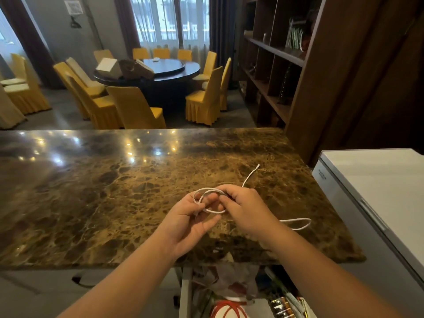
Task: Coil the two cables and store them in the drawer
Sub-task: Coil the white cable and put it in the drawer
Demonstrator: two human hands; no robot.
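Red cable (229, 309) lies in open drawer (184, 292); both hands' fingers (207, 199) hold white cable (210, 191).

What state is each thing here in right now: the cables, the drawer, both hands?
White cable: partly coiled into loops between the hands, its tail lying loose on the counter.
Red cable: coiled, lying in the drawer.
Drawer: open, cluttered with items.
Left hand: holds the white loops.
Right hand: pinches the cable at the coil.
Marble counter: glossy, carrying the cable's loose tail.
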